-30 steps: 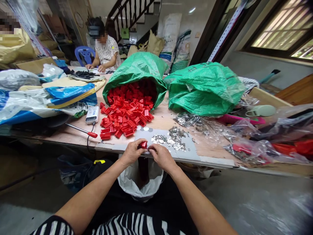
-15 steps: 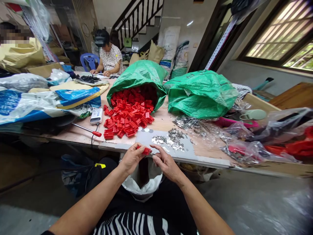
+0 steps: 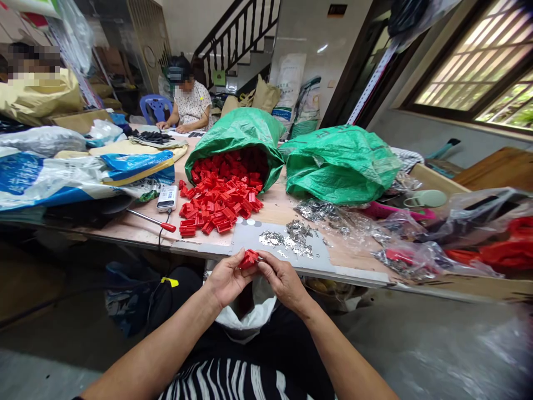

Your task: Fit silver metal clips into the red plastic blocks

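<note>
At the near edge of the long plywood table (image 3: 275, 214), right at 12 o'clock, both hands are raised together over the person's lap. The left hand (image 3: 227, 280) is curled closed around a red plastic part (image 3: 249, 259), fingers and thumb gripping it firmly. The right hand (image 3: 285, 280) is almost closed, its thumb and forefinger pinched at the part's right end on a small silver piece (image 3: 260, 258), though the fingers hide most of that piece. Below the hands, a white plastic bag (image 3: 245, 318) sits open at the lap. Just beyond them, at 12 o'clock, a grey sheet (image 3: 287, 247) lies on the table edge, bearing a scatter of silver metal pieces (image 3: 293, 239). At 11 o'clock, a heap of red plastic parts (image 3: 219, 203) spills from the mouth of a green woven sack (image 3: 237, 130). A second green sack (image 3: 341, 164) slumps at 1 o'clock, with a clear plastic bag (image 3: 341, 222) of silver pieces in front of it. At 10 o'clock lie a red-handled screwdriver (image 3: 152, 220) and a white power bank (image 3: 167, 198). Farther off at 11 o'clock, a co-worker (image 3: 189, 103) sits on a blue plastic chair (image 3: 156, 108), both hands down on the table
</note>
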Tool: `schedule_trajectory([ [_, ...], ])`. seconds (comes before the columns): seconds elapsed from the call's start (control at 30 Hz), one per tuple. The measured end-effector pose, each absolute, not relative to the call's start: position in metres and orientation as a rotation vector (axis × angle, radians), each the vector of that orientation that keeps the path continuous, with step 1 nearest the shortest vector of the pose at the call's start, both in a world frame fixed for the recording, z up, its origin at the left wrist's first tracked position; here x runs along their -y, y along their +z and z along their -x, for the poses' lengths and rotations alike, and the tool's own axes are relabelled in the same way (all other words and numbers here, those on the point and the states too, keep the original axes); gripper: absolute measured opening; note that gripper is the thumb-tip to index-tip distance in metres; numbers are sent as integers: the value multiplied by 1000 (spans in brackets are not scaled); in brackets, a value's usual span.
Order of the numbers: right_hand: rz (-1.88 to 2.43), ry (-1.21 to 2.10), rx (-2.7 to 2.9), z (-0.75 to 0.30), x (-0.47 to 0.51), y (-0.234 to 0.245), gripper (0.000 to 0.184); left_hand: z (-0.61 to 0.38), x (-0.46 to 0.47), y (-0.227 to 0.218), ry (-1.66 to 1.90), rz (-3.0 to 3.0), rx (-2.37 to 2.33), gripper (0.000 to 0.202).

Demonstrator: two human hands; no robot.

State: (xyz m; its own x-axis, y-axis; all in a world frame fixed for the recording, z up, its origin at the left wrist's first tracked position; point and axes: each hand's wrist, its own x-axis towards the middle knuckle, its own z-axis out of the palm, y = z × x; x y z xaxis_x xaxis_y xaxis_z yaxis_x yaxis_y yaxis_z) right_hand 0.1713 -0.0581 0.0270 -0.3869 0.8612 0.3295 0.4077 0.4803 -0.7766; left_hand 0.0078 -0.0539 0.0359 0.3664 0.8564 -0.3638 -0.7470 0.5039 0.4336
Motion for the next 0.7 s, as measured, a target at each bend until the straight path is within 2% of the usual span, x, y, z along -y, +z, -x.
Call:
schedule_trajectory([
  [0.33, 1003, 1159, 1735, -166, 45, 7, 43, -4, 57, 9, 1071, -387, -588, 18],
  [0.47, 1131, 1042, 1786, -162, 35, 7, 44, 3, 56, -17, 1052, -759, -904, 32],
  [0.6, 1171, 964, 1879, -152, 19, 6, 38, 8, 56, -46, 900, -1107, -1126, 54],
  [0.7, 1159, 842, 1986, -139, 4, 6, 29, 12, 56, -58, 793, -1215, -1129, 51],
])
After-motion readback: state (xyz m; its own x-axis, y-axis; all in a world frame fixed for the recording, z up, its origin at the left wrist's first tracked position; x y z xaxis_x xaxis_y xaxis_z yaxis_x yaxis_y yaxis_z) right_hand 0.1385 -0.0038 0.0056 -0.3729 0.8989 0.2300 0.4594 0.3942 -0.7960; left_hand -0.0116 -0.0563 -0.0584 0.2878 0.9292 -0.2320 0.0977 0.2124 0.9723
